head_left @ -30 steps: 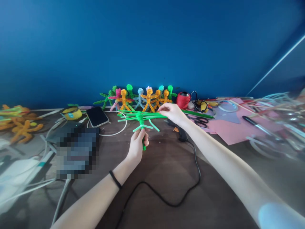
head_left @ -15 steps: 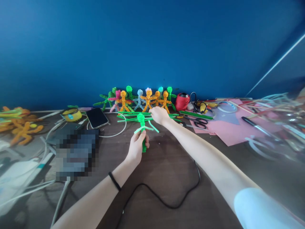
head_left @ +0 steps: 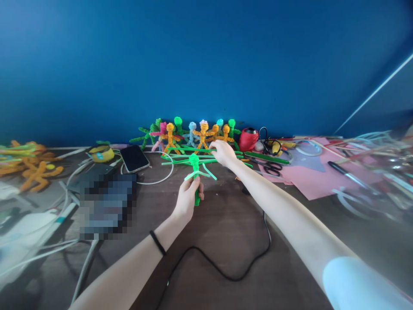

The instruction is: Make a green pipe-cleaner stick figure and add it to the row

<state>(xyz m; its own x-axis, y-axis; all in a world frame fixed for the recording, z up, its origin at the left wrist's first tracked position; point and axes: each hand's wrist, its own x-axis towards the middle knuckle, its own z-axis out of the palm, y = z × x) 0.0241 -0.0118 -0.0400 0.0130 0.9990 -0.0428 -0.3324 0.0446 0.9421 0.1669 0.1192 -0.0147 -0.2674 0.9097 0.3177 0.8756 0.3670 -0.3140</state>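
Observation:
My left hand [head_left: 189,193] is wrapped round the lower part of a green pipe-cleaner figure [head_left: 194,161]. The figure stands upright, its coiled head on top and pale green arms spreading just above my fingers. Farther off, my right hand [head_left: 224,153] pinches a green pipe cleaner [head_left: 193,150] over a loose spread of green pipe cleaners [head_left: 174,163]. Its fingertips partly hide where it grips. Behind them, a row of finished pipe-cleaner figures in orange [head_left: 203,133], green, pink and blue leans along the blue wall.
On the left lie a phone [head_left: 134,158], a yellow tape roll [head_left: 101,153], white cables and orange pipe-cleaner figures [head_left: 40,174]. To the right are a red object [head_left: 248,140], black scissors [head_left: 272,168], pink paper [head_left: 303,178] and a marker [head_left: 343,172]. A black cable [head_left: 222,275] curves across the front.
My right hand has lifted slightly and shifted right, with a green pipe cleaner raised at its fingertips. My left hand keeps its hold on the figure. The whole view has shifted a little.

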